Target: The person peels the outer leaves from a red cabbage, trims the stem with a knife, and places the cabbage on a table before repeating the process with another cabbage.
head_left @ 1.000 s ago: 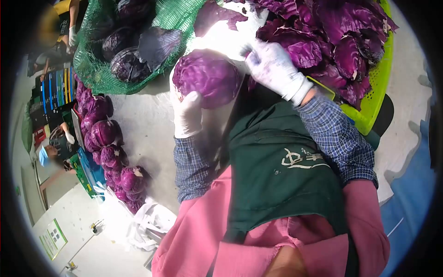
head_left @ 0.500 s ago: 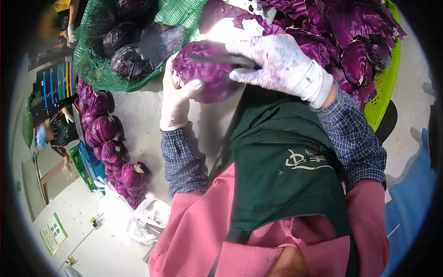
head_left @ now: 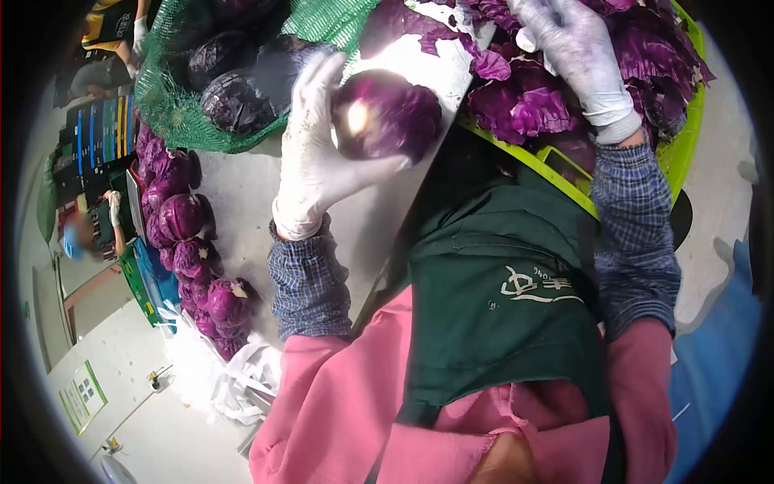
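Note:
My left hand [head_left: 314,161], in a white glove, is spread open beside a trimmed red cabbage [head_left: 395,121] on the metal table. Its thumb lies along the near side of the cabbage and its fingers point up past the left side. A bright spot shows where the pale stem end faces me. My right hand [head_left: 576,60], in a stained white glove, is over the red cabbage leaves [head_left: 524,101] in a lime-green basket [head_left: 681,153]. Its fingers are curled at the top edge of the view, and what they hold is hidden. No knife blade shows clearly.
A green mesh sack [head_left: 161,105] with several dark red cabbages stands at the back left. A row of trimmed cabbages [head_left: 185,218] lines the table's left side. White straps [head_left: 242,375] lie below them. Another person [head_left: 97,230] is at far left.
My right hand has moved away from the cabbage, up and right over the basket; the knife seen earlier no longer shows. My left hand has loosened and spread; the cabbage has turned and shifted right.

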Demonstrator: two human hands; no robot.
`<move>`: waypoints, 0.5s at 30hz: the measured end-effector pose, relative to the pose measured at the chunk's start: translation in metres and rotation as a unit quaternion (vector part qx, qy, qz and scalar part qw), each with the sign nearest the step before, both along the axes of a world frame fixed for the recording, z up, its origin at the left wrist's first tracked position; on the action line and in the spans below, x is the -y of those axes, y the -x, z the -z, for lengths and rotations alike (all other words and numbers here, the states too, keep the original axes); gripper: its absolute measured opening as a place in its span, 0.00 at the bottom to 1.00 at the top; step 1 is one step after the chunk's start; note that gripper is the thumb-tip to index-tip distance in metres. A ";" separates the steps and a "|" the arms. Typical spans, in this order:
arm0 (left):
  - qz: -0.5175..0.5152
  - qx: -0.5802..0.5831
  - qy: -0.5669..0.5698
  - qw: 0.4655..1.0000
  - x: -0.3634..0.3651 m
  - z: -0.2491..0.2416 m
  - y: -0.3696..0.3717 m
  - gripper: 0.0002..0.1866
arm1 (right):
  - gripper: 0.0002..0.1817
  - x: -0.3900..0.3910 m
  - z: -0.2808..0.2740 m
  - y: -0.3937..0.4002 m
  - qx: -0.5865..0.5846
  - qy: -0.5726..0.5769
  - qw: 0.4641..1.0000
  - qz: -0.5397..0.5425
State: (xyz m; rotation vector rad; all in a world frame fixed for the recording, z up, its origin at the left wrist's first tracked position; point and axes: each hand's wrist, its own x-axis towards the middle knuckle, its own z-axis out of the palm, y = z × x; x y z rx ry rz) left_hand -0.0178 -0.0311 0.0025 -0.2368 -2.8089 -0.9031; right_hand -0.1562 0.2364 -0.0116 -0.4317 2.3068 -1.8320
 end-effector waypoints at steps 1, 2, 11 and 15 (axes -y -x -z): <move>-0.014 -0.025 0.020 0.999 0.003 0.004 0.001 0.58 | 0.15 0.002 0.020 0.007 -0.082 -0.170 0.981 -0.033; -0.025 -0.054 0.039 0.997 0.008 0.013 0.003 0.58 | 0.21 -0.004 0.036 0.014 -0.163 -0.336 0.926 -0.059; -0.094 0.050 -0.068 0.992 -0.026 0.027 0.022 0.59 | 0.31 0.017 0.026 -0.044 -0.267 -0.411 0.857 -0.156; -0.120 0.066 -0.038 0.990 -0.033 0.021 0.030 0.57 | 0.22 0.026 0.044 -0.059 -0.309 -0.380 0.866 -0.099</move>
